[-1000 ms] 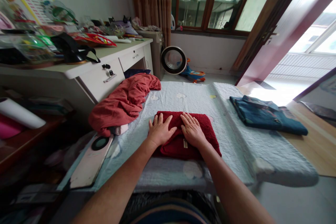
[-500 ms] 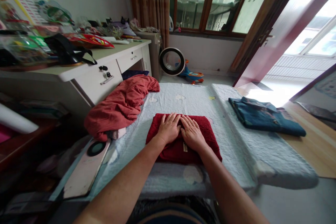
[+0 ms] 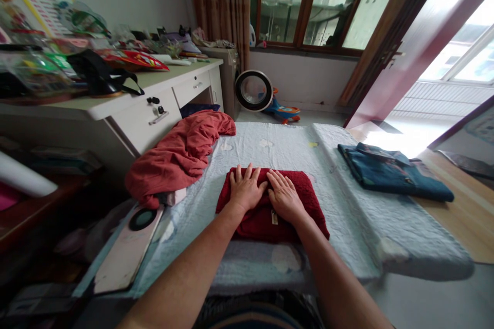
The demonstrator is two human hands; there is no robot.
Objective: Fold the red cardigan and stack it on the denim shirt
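Note:
A dark red folded garment with a small pale label near its front edge lies on a light blue patterned cloth. My left hand rests flat on the left part of the garment, fingers spread. Flat on its middle lies my right hand, the fingers stretched out and pointing away from me. The two hands are close together, with a narrow gap between them. Neither one grips the fabric.
Left of the garment is a crumpled coral-red cloth, beside a pale board with a round dark ring. Folded blue jeans lie at the right. A cluttered white desk stands at the left; a wheeled toy is on the floor beyond.
My left hand has shifted slightly left, away from the right one, and its fingers have spread wider. My right hand stays in nearly the same place on the garment.

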